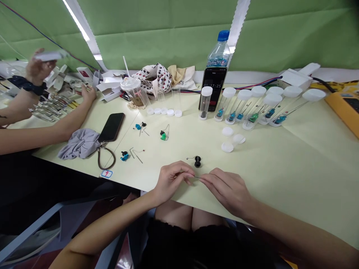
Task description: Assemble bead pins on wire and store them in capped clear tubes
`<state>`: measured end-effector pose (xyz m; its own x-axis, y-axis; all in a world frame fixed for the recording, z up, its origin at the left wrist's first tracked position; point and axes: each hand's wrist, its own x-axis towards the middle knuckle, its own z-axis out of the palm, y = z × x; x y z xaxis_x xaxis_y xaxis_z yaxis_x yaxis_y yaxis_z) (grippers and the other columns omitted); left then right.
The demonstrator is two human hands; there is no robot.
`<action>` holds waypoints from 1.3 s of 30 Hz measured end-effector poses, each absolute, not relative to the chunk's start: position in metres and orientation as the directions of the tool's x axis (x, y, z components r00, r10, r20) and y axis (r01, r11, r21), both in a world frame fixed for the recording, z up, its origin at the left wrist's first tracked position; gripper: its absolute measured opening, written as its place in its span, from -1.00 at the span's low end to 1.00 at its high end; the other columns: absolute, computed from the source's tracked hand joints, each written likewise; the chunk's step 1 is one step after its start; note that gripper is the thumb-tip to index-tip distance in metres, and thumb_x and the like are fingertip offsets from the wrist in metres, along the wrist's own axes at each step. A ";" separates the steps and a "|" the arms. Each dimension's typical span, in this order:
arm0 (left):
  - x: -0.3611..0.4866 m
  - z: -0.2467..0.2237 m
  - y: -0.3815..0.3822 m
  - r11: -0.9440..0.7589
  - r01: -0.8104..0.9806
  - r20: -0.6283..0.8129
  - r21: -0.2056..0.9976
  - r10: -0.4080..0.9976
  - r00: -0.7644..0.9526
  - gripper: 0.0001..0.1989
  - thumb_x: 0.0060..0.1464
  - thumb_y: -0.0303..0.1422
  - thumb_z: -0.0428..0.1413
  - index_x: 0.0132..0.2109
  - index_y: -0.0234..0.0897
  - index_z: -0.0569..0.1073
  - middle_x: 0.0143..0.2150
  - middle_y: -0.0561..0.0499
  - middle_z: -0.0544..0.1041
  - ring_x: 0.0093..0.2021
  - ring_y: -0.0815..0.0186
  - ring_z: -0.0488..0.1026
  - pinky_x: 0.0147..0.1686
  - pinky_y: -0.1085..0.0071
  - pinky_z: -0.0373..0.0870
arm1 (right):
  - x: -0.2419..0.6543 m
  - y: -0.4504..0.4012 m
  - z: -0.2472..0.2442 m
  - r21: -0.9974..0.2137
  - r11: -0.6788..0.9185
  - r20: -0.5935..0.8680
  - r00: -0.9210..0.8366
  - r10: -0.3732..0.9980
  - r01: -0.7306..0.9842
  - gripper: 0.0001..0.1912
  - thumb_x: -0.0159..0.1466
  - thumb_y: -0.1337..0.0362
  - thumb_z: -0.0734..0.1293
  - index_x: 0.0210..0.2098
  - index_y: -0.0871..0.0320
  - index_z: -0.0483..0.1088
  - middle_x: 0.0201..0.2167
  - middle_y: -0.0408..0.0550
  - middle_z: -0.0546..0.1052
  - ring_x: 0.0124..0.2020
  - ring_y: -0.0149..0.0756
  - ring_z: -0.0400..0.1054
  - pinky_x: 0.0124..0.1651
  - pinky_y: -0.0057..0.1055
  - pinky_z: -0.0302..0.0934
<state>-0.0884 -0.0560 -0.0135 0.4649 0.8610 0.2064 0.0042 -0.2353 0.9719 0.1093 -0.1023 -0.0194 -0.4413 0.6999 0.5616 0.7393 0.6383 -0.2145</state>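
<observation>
Between my two hands, above the table's front edge, runs a thin metal rod (197, 177). My left hand (174, 179) pinches one end and my right hand (228, 190) pinches the other, both with closed fingers. Just beyond them lies a black spool-like part (198, 161) with a thin bent wire (190, 158) beside it. Farther left on the table are small groups of parts: a green piece (163, 137) with a bent wire, a blue piece (138, 126) with short rods, and another blue piece (125, 157) with bent rods.
Capped clear tubes (254, 112) with coloured parts stand at the right, near loose white caps (227, 147). A phone showing a timer (213, 87) leans on a water bottle (220, 52). At left, a co-worker's arms (64, 121) reach over the table near a dark phone (112, 127).
</observation>
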 end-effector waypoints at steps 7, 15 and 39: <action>-0.087 -0.014 -0.056 -0.191 0.057 0.149 0.980 0.892 0.427 -0.91 0.06 -0.41 0.10 -0.34 -0.34 0.47 -0.38 0.02 0.47 -0.49 0.46 0.43 -0.47 0.48 0.50 | 0.106 -0.095 -0.013 -0.709 0.478 0.376 -0.295 0.878 0.518 -0.87 0.30 0.33 0.20 -0.31 0.14 0.38 -0.46 -0.13 0.42 -0.47 -0.48 0.30 -0.42 -0.50 0.18; -0.087 -0.014 -0.057 -0.202 0.096 0.138 0.975 0.880 0.455 -0.91 0.02 -0.37 0.14 -0.37 -0.32 0.45 -0.41 0.03 0.47 -0.50 0.46 0.39 -0.51 0.50 0.46 | 0.103 -0.087 -0.014 -0.996 0.089 0.085 -0.314 0.946 -0.002 -0.87 0.22 0.25 0.30 -0.41 0.17 0.39 -0.41 -0.15 0.32 -0.59 -0.56 0.22 -0.57 -0.51 0.17; -0.088 -0.017 -0.035 -0.179 0.226 0.045 0.958 0.868 0.495 -0.72 -0.04 -0.52 0.14 -0.21 -0.23 0.21 -0.06 -0.07 0.45 -0.04 0.29 0.39 -0.03 0.23 0.31 | 0.124 -0.083 -0.022 -0.996 -0.030 -0.034 -0.047 0.998 0.081 -0.81 0.15 0.16 0.37 -0.36 0.16 0.41 -0.59 -0.16 0.39 -0.58 -0.45 0.27 -0.55 -0.46 0.21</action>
